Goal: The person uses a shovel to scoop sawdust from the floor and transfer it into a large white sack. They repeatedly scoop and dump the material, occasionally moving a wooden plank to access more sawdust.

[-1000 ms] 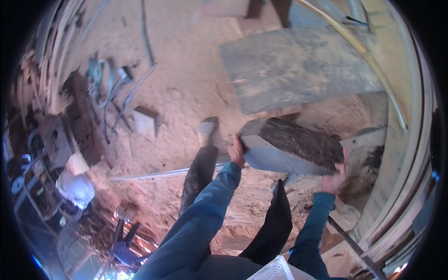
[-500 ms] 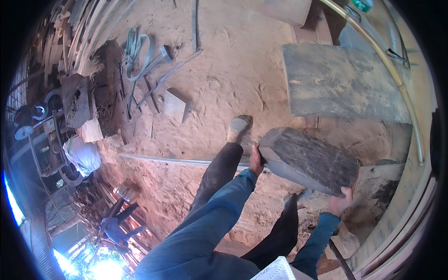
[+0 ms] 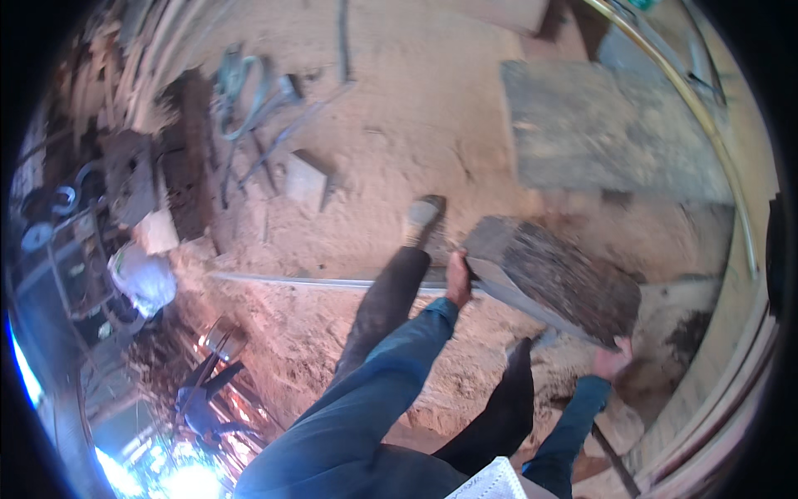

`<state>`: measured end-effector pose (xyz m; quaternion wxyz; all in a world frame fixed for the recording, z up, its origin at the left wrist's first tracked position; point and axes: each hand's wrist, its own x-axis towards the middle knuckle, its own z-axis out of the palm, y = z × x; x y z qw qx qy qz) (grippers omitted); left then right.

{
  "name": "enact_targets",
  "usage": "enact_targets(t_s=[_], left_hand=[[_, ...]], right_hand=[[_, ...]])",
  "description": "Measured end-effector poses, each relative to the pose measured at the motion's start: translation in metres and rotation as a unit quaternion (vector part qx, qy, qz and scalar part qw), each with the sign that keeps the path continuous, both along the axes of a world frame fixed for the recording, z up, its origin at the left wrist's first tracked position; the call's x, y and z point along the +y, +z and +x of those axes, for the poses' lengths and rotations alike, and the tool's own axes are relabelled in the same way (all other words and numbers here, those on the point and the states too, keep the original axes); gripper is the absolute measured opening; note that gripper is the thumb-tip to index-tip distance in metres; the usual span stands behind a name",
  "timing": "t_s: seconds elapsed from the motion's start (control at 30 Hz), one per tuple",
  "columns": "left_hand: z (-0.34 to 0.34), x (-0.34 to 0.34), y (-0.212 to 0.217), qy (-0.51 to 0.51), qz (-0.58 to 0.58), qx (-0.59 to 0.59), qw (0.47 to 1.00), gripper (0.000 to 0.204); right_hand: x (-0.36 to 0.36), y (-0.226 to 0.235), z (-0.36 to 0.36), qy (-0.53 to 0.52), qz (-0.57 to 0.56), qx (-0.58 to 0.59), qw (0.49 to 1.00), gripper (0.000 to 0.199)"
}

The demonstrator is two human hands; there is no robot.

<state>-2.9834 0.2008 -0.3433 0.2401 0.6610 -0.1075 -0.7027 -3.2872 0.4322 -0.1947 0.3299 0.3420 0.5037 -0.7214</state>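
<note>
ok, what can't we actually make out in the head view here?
- Underside of the dark slab: faces away from the camera.
- Left hand fingers: wrapped around the slab's near edge.
- Right hand: partly tucked under the slab's corner.
- Metal clutter at upper left: bent by the fisheye rim, too small to tell the pieces apart.
- Lower left: glare washes out the ground.

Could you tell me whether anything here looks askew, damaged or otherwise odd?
The dark slab is tilted, held off the floor between the left hand and right hand. Its surface looks rough and worn. Scrap metal lies scattered on the sandy floor.
</note>
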Motion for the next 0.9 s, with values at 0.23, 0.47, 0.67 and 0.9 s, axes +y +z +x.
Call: enact_targets(t_s=[0.23,0.47,0.67,0.9], left_hand=[[-0.013,0.003,0.012,-0.001,-0.046,0.028,0.999,0.034],[-0.013,0.004,0.003,-0.026,-0.067,0.005,0.997,0.041],[-0.024,0.003,0.005,0.002,-0.051,-0.006,0.999,0.042],[-0.02,-0.015,0.002,0.004,-0.033,0.004,0.999,0.036]], right_hand=[[-0.005,-0.018,-0.014,0.009,-0.025,0.049,0.998,0.056],[-0.04,-0.009,-0.029,0.005,-0.004,0.026,1.0,0.051],[-0.062,-0.026,-0.055,0.033,-0.01,0.044,0.998,0.047],[-0.081,0.003,-0.046,-0.019,0.0,0.009,1.0,0.051]])
